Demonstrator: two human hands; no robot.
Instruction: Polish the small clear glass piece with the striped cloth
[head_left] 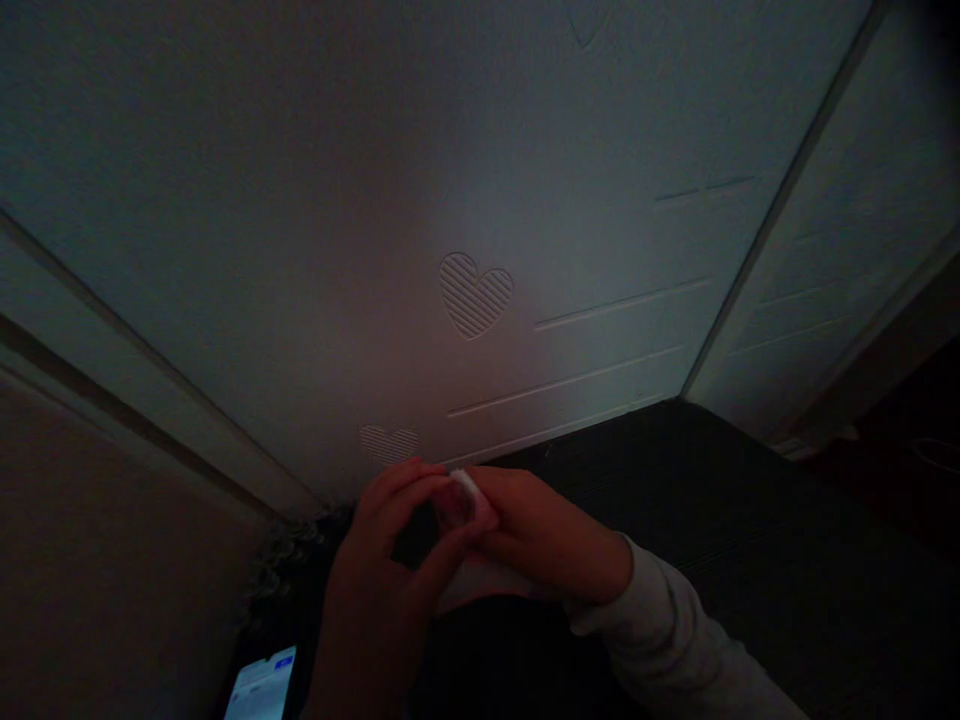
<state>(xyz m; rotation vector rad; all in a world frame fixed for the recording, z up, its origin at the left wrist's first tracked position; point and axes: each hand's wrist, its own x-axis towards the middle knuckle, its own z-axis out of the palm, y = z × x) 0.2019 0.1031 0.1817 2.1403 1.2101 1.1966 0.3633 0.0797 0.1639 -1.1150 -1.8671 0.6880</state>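
Head view was dim. Below the left hand (375, 590) a lit phone (262, 688) glowed. That hand curled its fingers around a small pale object (465, 500), perhaps a wrapper, while the right hand (540, 535) pinched it from the other side, sleeve trailing right. Working it open seemed underway; finer fingertip purchase looked needed.

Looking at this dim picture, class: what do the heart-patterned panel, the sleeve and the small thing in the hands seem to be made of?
Panel: probably painted or laminated board, matt white; hearts and lines are grooved into it.
Sleeve: soft pale cloth, creased at the wrist.
Small pale thing, pinched between left hand and right hand: too dark to tell; possibly paper or cloth.
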